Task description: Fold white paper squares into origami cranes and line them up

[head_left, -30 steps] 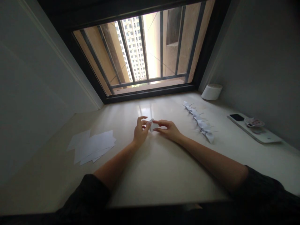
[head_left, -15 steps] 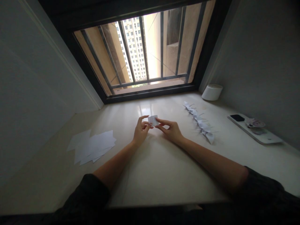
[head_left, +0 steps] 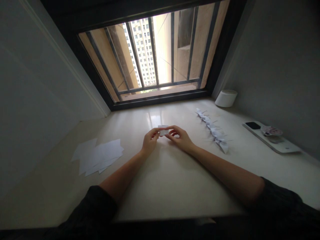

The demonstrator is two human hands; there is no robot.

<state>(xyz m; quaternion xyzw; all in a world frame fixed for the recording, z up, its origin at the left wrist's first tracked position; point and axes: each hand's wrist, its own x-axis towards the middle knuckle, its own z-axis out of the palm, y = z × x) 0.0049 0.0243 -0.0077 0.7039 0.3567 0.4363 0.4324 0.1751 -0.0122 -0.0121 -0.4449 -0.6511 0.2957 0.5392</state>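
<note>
A small folded piece of white paper [head_left: 164, 132] is held between my two hands, just above the pale countertop. My left hand [head_left: 150, 138] pinches its left side between thumb and fingers. On the opposite side, my right hand [head_left: 182, 137] grips it with the thumb below and the index finger along the top. Both index fingers lie across the paper and nearly meet, covering part of it. The fine folds are too small to make out.
Several loose white sheets [head_left: 103, 156] lie overlapping on the left. To the right runs a row of folded paper pieces [head_left: 212, 129]. Beyond it are a phone [head_left: 287, 146] with a round grip and a white cylindrical object [head_left: 226, 98]. A barred window [head_left: 160, 96] stands at the back.
Both index fingers have moved inward across the paper, which now shows as a narrower strip between them. My right hand has shifted slightly left. The other things stay where they were.
</note>
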